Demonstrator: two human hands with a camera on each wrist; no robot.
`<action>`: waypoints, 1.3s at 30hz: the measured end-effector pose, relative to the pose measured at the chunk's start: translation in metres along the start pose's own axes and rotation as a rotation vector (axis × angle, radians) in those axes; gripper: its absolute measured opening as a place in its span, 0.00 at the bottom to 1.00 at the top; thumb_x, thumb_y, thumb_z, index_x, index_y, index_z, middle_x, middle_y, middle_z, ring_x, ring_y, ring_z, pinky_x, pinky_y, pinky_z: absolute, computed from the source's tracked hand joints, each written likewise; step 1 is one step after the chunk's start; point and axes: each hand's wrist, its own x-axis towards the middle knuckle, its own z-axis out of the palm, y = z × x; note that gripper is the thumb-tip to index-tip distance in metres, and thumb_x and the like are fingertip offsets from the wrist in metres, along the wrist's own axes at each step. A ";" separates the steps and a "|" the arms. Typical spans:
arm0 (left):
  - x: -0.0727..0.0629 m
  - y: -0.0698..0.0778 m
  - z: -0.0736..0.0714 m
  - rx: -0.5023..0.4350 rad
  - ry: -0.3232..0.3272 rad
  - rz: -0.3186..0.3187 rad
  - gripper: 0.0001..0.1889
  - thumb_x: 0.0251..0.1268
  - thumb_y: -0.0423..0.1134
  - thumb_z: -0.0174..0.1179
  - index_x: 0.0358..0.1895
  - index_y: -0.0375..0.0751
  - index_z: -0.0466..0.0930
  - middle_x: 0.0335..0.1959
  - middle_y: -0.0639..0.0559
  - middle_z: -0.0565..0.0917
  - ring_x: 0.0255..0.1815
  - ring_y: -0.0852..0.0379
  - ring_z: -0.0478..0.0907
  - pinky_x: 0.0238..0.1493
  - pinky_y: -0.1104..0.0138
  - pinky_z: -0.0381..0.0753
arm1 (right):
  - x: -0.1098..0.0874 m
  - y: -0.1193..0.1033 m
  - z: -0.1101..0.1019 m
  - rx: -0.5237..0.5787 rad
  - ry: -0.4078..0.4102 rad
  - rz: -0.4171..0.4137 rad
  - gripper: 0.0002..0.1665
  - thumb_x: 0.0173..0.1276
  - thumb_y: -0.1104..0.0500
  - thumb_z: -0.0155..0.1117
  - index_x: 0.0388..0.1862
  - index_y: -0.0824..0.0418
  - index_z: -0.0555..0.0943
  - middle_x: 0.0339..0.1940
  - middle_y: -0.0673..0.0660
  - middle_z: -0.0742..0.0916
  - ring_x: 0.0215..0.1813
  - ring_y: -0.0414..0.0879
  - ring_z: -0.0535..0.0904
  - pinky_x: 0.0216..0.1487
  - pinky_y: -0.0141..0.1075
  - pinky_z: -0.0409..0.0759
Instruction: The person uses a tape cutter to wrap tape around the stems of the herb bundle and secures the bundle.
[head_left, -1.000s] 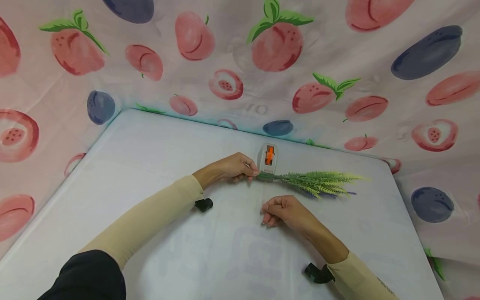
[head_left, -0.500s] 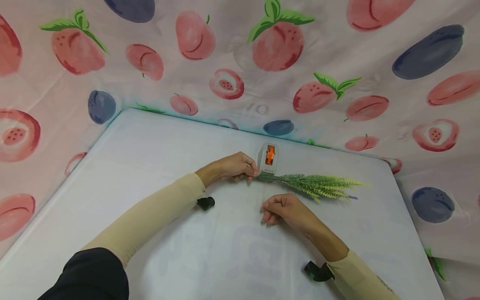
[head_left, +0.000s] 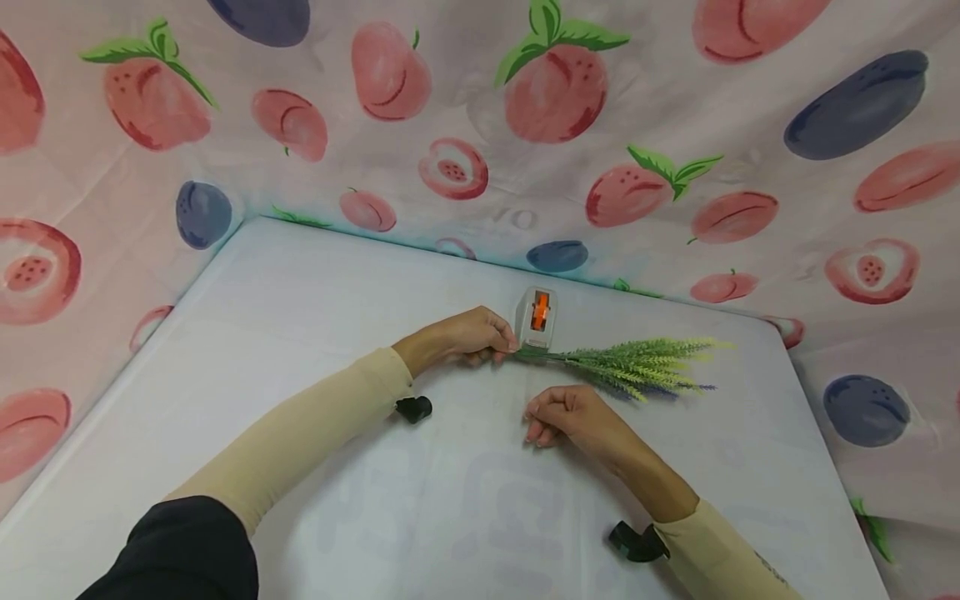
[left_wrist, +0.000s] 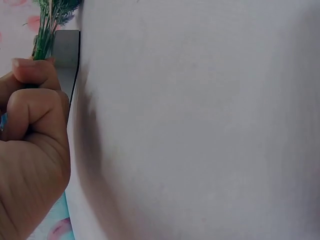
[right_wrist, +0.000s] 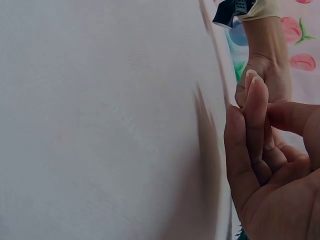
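Note:
My left hand [head_left: 480, 335] pinches the stem ends of a bunch of artificial flowers [head_left: 637, 367], green and yellow with some purple tips. The bunch stretches out to the right, its stems [left_wrist: 44, 40] gathered above the fingers in the left wrist view. Just behind the held stems stands a grey tape dispenser [head_left: 533, 333] with an orange reel. Nearer the front, my right hand [head_left: 573, 419] hovers apart from the flowers. Its fingers [right_wrist: 256, 107] bend loosely, with the thumb against them, and nothing shows between them. The pinched stem tips are hidden by the left fingers.
A white-covered table [head_left: 420, 508] carries everything. Behind and beside it hangs a fruit-print curtain [head_left: 480, 92], meeting the table's back edge close to the dispenser. Black wrist cameras [head_left: 413, 408] jut out from both sleeves.
The flower heads dipped slightly toward me half a second ago and now fan a little farther back, with purple tips showing more. The left hand stays in place; the right hand shifted only slightly.

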 end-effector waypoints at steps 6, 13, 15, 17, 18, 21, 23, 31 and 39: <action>0.000 0.002 0.002 -0.028 0.014 -0.049 0.09 0.74 0.34 0.60 0.46 0.28 0.83 0.19 0.52 0.73 0.14 0.62 0.55 0.16 0.70 0.55 | -0.001 -0.001 -0.003 -0.005 0.012 -0.031 0.17 0.78 0.60 0.59 0.50 0.76 0.81 0.31 0.57 0.90 0.32 0.42 0.86 0.42 0.38 0.86; 0.000 0.007 0.003 -0.016 0.047 -0.116 0.08 0.73 0.33 0.59 0.45 0.32 0.85 0.19 0.52 0.74 0.14 0.62 0.56 0.16 0.70 0.57 | 0.000 -0.001 -0.005 0.001 -0.001 -0.042 0.17 0.78 0.60 0.58 0.51 0.76 0.81 0.31 0.57 0.90 0.32 0.42 0.86 0.43 0.39 0.86; 0.000 0.009 0.003 -0.013 0.053 -0.132 0.08 0.73 0.33 0.59 0.45 0.32 0.85 0.19 0.51 0.74 0.14 0.62 0.56 0.17 0.70 0.57 | 0.000 -0.001 -0.006 -0.003 0.000 -0.044 0.17 0.78 0.60 0.58 0.51 0.76 0.81 0.31 0.57 0.90 0.32 0.42 0.86 0.43 0.39 0.86; -0.001 0.010 0.004 -0.009 0.055 -0.143 0.08 0.73 0.33 0.59 0.44 0.32 0.86 0.19 0.51 0.74 0.14 0.62 0.56 0.17 0.70 0.57 | 0.000 -0.001 -0.006 -0.006 0.003 -0.046 0.17 0.78 0.60 0.58 0.51 0.76 0.81 0.31 0.56 0.90 0.33 0.42 0.86 0.43 0.39 0.86; -0.001 0.010 0.004 -0.010 0.056 -0.149 0.08 0.73 0.33 0.59 0.44 0.32 0.86 0.19 0.51 0.74 0.14 0.62 0.56 0.17 0.70 0.57 | 0.000 -0.001 -0.006 -0.006 0.004 -0.046 0.18 0.78 0.59 0.59 0.51 0.76 0.81 0.32 0.56 0.90 0.33 0.42 0.86 0.43 0.39 0.86; -0.002 0.011 0.004 -0.017 0.059 -0.160 0.08 0.72 0.33 0.59 0.44 0.32 0.86 0.19 0.51 0.73 0.14 0.62 0.56 0.16 0.70 0.58 | 0.001 -0.001 -0.006 -0.003 0.004 -0.044 0.18 0.78 0.59 0.59 0.52 0.76 0.81 0.32 0.56 0.90 0.33 0.42 0.86 0.43 0.38 0.86; -0.001 0.011 0.004 -0.018 0.062 -0.160 0.08 0.72 0.33 0.59 0.43 0.32 0.86 0.19 0.51 0.73 0.14 0.62 0.56 0.16 0.71 0.58 | 0.001 -0.001 -0.006 0.000 0.004 -0.041 0.18 0.78 0.59 0.59 0.52 0.76 0.81 0.32 0.55 0.90 0.33 0.42 0.86 0.43 0.38 0.86; 0.002 0.010 0.006 -0.021 0.074 -0.158 0.07 0.72 0.32 0.59 0.42 0.34 0.86 0.18 0.52 0.73 0.14 0.62 0.56 0.16 0.71 0.58 | 0.000 -0.001 -0.006 -0.003 0.019 -0.033 0.18 0.77 0.59 0.60 0.51 0.75 0.81 0.32 0.55 0.90 0.32 0.41 0.85 0.42 0.38 0.86; 0.001 0.009 0.003 0.028 0.084 -0.125 0.09 0.71 0.32 0.59 0.46 0.34 0.86 0.18 0.51 0.73 0.14 0.62 0.57 0.17 0.70 0.58 | 0.000 -0.002 -0.008 -0.020 0.035 -0.029 0.18 0.78 0.58 0.61 0.51 0.74 0.82 0.32 0.56 0.90 0.33 0.43 0.86 0.43 0.39 0.86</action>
